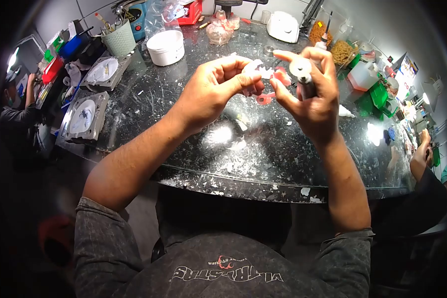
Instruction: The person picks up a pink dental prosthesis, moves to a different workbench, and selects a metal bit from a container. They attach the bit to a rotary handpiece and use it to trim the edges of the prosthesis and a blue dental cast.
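Observation:
Thumb and fingers of my left hand [213, 87] are pinched round a small white piece [256, 67] with jagged edges. My right hand [315, 94] is wrapped round a metal handpiece [305, 82] with a pale round end, its index finger stretched toward the left. Between the two hands is a pink and red piece [282, 76]; whether a hand touches it is unclear. Another pink piece [264, 99] with a small opening shows just below. Both hands are raised over the dark, white-speckled tabletop [184, 159].
At the left are two metal flasks with white fillings [83, 118] [102, 71]. A white tub [165, 48], a green cup of tools [118, 39] and a glass burner [220, 32] stand behind. A white device [283, 26] is at the back. Other people sit at both sides.

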